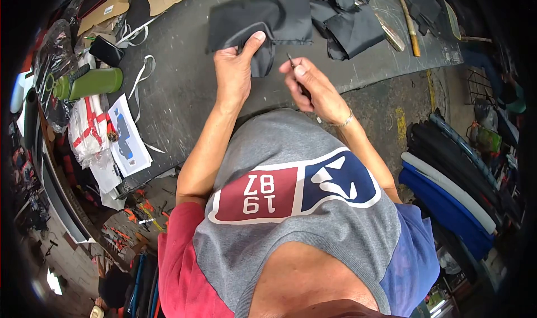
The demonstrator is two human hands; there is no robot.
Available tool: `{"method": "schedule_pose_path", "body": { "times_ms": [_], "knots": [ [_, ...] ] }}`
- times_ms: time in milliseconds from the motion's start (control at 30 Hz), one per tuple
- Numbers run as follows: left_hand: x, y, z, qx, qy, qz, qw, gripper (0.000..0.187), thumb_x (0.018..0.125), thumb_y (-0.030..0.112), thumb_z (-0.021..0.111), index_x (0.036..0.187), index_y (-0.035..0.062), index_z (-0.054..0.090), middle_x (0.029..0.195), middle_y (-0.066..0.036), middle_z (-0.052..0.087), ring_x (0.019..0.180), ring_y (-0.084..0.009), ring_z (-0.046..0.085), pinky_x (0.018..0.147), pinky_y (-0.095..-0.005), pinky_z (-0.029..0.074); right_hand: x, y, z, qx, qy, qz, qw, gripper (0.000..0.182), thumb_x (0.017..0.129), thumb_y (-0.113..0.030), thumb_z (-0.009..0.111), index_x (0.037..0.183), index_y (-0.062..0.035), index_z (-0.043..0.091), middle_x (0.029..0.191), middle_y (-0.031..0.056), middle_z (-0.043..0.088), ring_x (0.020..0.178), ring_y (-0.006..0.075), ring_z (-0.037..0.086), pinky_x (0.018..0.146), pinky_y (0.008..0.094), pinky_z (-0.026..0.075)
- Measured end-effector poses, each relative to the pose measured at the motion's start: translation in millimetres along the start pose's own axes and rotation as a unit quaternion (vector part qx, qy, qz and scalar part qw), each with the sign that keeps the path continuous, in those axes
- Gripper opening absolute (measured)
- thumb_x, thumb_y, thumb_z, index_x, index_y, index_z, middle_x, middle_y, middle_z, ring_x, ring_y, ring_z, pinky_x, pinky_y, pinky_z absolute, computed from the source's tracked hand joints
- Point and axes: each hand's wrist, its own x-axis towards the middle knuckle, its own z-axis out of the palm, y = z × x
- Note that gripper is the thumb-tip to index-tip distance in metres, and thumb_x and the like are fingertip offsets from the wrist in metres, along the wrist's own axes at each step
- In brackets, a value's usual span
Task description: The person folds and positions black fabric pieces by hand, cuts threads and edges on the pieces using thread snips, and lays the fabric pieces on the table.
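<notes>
A piece of black fabric (291, 17) is held up over the dark worktable (182, 88). My left hand (238, 71) grips its lower edge, with the thumb on top and the fingers hidden behind the cloth. A flap of the fabric hangs down beside the thumb. To the right, my right hand (314, 88) is closed around a small dark pointed tool (290, 60), its tip sticking up past the thumb, a little apart from the fabric. More black fabric pieces (353, 33) lie on the table at the upper right.
On the table's left stand a green bottle (100, 83), a black phone (106, 50), printed paper (128, 141) and white straps. A wooden-handled tool (409, 24) lies at the upper right. Fabric rolls (447, 197) are stacked beyond my right arm.
</notes>
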Motion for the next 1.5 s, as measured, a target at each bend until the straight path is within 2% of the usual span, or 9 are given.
{"method": "schedule_pose_path", "body": {
  "times_ms": [33, 100, 133, 167, 367, 500, 700, 1000, 1500],
  "knots": [
    [-2, 3, 1, 0.021, -0.001, 0.007, 1.000, 0.015, 0.093, 0.006, 0.077, 0.106, -0.0003, 0.073, 0.100, -0.002, 0.073, 0.085, -0.0073, 0.064, 0.076, -0.0249, 0.051, -1, 0, 2, 0.000, -0.008, 0.001, 1.000, 0.037, 0.112, -0.036, 0.043, 0.125, -0.0027, 0.051, 0.079, -0.0001, 0.050, 0.050, 0.0035, 0.034, 0.042, 0.0201, 0.027],
    [-7, 12, 10, 0.042, -0.003, 0.034, 0.999, 0.005, 0.094, 0.006, 0.075, 0.093, 0.0010, 0.074, 0.090, 0.003, 0.070, 0.076, -0.0033, 0.057, 0.069, -0.0217, 0.045, 0, 1, -2, 0.024, -0.041, 0.004, 0.999, 0.037, 0.112, -0.036, 0.041, 0.125, -0.0029, 0.050, 0.077, 0.0001, 0.050, 0.047, 0.0035, 0.033, 0.040, 0.0202, 0.026],
    [-9, 15, 13, 0.041, -0.001, 0.034, 0.999, 0.005, 0.094, 0.006, 0.075, 0.094, 0.0009, 0.074, 0.089, 0.002, 0.070, 0.076, -0.0034, 0.058, 0.069, -0.0217, 0.046, 2, 2, -4, 0.036, -0.058, 0.005, 0.998, 0.037, 0.112, -0.036, 0.041, 0.126, -0.0029, 0.050, 0.076, 0.0002, 0.050, 0.045, 0.0034, 0.033, 0.039, 0.0202, 0.025],
    [-11, 17, 15, 0.040, 0.001, 0.035, 0.999, 0.005, 0.094, 0.006, 0.074, 0.094, 0.0007, 0.074, 0.089, 0.002, 0.071, 0.076, -0.0035, 0.059, 0.069, -0.0216, 0.046, 4, 4, -4, 0.105, -0.060, 0.016, 0.993, 0.038, 0.112, -0.036, 0.041, 0.123, -0.0015, 0.052, 0.072, -0.0004, 0.048, 0.044, 0.0035, 0.031, 0.037, 0.0208, 0.023],
    [-16, 21, 13, 0.012, -0.014, -0.024, 1.000, 0.004, 0.095, 0.004, 0.072, 0.094, 0.0003, 0.073, 0.089, 0.000, 0.072, 0.076, -0.0055, 0.063, 0.069, -0.0232, 0.049, 7, 6, -4, 0.200, -0.087, 0.065, 0.974, 0.042, 0.112, -0.038, 0.042, 0.113, 0.0014, 0.059, 0.069, -0.0022, 0.041, 0.045, 0.0038, 0.031, 0.037, 0.0221, 0.021],
    [-19, 19, 13, 0.009, -0.019, -0.042, 0.999, 0.005, 0.095, 0.004, 0.071, 0.092, 0.0001, 0.072, 0.087, -0.002, 0.073, 0.074, -0.0064, 0.064, 0.068, -0.0240, 0.050, 9, 5, -5, 0.209, -0.091, 0.069, 0.971, 0.043, 0.112, -0.039, 0.042, 0.112, 0.0005, 0.059, 0.069, -0.0034, 0.040, 0.046, 0.0034, 0.030, 0.037, 0.0216, 0.021],
    [-21, 20, 13, 0.053, -0.023, -0.012, 0.998, 0.005, 0.094, 0.004, 0.072, 0.091, 0.0007, 0.072, 0.086, -0.001, 0.072, 0.074, -0.0065, 0.064, 0.068, -0.0238, 0.050, 8, 1, -3, 0.198, -0.080, 0.065, 0.975, 0.041, 0.111, -0.039, 0.042, 0.109, -0.0018, 0.060, 0.069, -0.0040, 0.038, 0.046, 0.0033, 0.029, 0.038, 0.0217, 0.020],
    [-22, 16, 11, 0.069, -0.017, 0.000, 0.997, 0.009, 0.094, 0.006, 0.074, 0.098, -0.0017, 0.073, 0.093, -0.002, 0.074, 0.081, -0.0071, 0.065, 0.073, -0.0242, 0.052, 8, -2, -2, 0.188, -0.071, 0.077, 0.977, 0.038, 0.111, -0.038, 0.043, 0.104, -0.0044, 0.057, 0.067, -0.0047, 0.037, 0.046, 0.0026, 0.028, 0.038, 0.0213, 0.019],
    [-21, 17, 8, 0.055, -0.003, 0.003, 0.998, 0.014, 0.093, 0.008, 0.075, 0.102, -0.0028, 0.073, 0.096, -0.002, 0.074, 0.083, -0.0068, 0.065, 0.076, -0.0229, 0.051, 10, 5, -4, 0.167, -0.071, 0.079, 0.980, 0.037, 0.111, -0.039, 0.043, 0.102, -0.0053, 0.055, 0.066, -0.0058, 0.037, 0.045, 0.0019, 0.027, 0.038, 0.0200, 0.019]
  ]
}}
